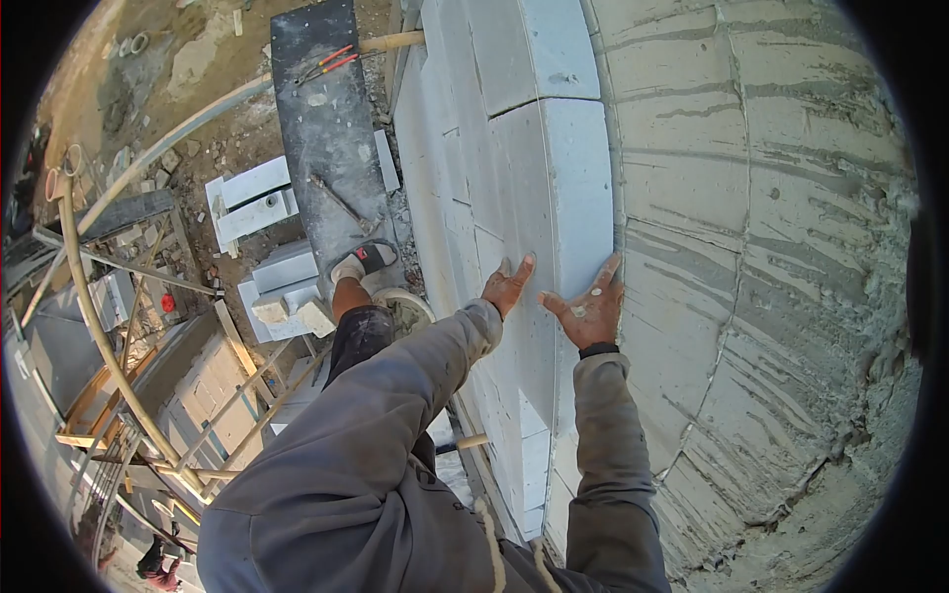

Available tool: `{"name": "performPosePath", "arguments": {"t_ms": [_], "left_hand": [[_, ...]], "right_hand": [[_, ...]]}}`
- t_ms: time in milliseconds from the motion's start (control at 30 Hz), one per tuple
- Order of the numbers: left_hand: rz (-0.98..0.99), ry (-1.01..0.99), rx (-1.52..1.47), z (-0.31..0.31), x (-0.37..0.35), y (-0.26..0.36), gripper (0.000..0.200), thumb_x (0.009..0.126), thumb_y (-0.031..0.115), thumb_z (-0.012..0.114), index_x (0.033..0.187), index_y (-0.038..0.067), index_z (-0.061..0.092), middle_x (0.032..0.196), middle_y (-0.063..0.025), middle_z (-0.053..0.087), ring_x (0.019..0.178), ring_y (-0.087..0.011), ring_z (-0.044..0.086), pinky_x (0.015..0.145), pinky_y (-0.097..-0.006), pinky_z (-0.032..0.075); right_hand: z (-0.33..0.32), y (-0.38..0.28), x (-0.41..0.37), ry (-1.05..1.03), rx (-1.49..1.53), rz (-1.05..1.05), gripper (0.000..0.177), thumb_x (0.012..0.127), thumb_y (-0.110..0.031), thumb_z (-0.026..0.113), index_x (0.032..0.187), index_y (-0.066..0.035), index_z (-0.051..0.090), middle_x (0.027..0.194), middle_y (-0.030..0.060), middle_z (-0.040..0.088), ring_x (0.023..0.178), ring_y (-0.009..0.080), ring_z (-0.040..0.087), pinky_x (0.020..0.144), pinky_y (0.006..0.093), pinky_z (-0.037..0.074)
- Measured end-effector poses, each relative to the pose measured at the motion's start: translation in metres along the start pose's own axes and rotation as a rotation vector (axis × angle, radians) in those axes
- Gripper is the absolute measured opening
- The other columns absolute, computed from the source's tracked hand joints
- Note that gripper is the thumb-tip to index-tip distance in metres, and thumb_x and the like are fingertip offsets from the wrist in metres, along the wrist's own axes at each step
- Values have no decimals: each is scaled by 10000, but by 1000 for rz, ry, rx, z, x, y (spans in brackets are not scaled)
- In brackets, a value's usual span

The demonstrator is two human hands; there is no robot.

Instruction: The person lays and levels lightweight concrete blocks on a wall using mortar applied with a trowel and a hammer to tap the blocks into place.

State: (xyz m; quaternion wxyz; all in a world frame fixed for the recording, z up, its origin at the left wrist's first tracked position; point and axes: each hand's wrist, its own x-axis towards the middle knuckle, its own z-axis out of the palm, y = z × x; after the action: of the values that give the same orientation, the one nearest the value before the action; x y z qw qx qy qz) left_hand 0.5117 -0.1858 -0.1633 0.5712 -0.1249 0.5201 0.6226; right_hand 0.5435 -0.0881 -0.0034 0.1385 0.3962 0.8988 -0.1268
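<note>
A pale lightweight concrete block forms part of the top course of a block wall. My left hand rests against the block's outer face, fingers extended and holding nothing. My right hand lies spread on the block's top near its inner edge, with a whitish smear on its back. Another block adjoins it farther along, with a narrow dark joint between them. Right beside this course runs a wall face streaked with grey mortar.
Below on the left, a dark plank bears red-handled cutters and a hammer. My sandalled foot is on it, near a bucket. Loose blocks, rubble and scaffold poles stand farther left.
</note>
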Motion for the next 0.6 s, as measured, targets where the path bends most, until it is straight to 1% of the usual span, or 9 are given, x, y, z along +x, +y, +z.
{"name": "performPosePath", "arguments": {"t_ms": [100,167,200,267,367,433,467,533,600], "left_hand": [[-9,14,10,-1,-1,5,1271,624,795,516,1330,-175,95,1373,-295,266,1306,-333,255,1058,-313,228],[-24,41,70,-1,-1,3,1188,658,778,502,1333,-148,187,1357,-280,312,1288,-316,291,1043,-351,249],[-45,35,74,0,-5,3,1188,658,778,502,1333,-148,187,1357,-280,312,1288,-316,291,1043,-351,249],[23,90,55,3,-8,9,1174,660,780,497,1319,-154,227,1335,-288,342,1272,-322,319,1037,-350,260],[16,52,45,0,-5,9,1205,653,761,532,1308,-189,183,1321,-292,356,1257,-325,342,1021,-311,286],[6,46,42,0,-11,18,1204,654,763,529,1304,-192,189,1308,-290,373,1251,-325,350,1015,-311,292],[23,41,21,1,-12,18,1194,659,755,534,1300,-193,197,1300,-285,385,1240,-322,363,1010,-310,299],[40,36,1,2,-17,22,1184,663,747,540,1297,-195,205,1292,-280,398,1229,-320,376,1004,-309,306],[41,62,-43,5,-23,27,1162,671,726,560,1292,-194,219,1277,-267,420,1202,-312,403,992,-305,319]], "right_hand": [[5,5,0,40,10,-34,1273,515,-512,796,1390,39,53,1184,324,358,1132,450,371,977,469,304],[3,2,2,0,10,11,1278,515,-526,793,1390,39,52,1191,328,353,1141,454,364,982,469,299],[1,0,2,-29,10,48,1283,516,-541,790,1390,39,51,1198,331,348,1150,457,357,988,470,294],[1,-2,4,-28,8,60,1287,512,-544,790,1389,41,51,1202,334,343,1153,457,355,989,473,294],[0,0,2,-45,-28,82,1318,489,-577,789,1386,48,52,1211,337,333,1162,459,347,988,477,296],[-3,-2,3,-83,9,71,1372,463,-690,736,1373,82,59,1275,360,268,1217,461,293,1006,442,306],[-2,-1,3,-88,10,70,1372,463,-690,736,1373,82,59,1275,360,268,1217,461,293,1006,442,306],[0,2,3,-55,-20,41,1352,475,-666,747,1383,57,54,1245,339,312,1192,463,317,1002,485,283],[-2,2,3,-72,-13,44,1339,490,-678,731,1382,60,57,1251,346,303,1200,465,310,1010,480,278]]}}
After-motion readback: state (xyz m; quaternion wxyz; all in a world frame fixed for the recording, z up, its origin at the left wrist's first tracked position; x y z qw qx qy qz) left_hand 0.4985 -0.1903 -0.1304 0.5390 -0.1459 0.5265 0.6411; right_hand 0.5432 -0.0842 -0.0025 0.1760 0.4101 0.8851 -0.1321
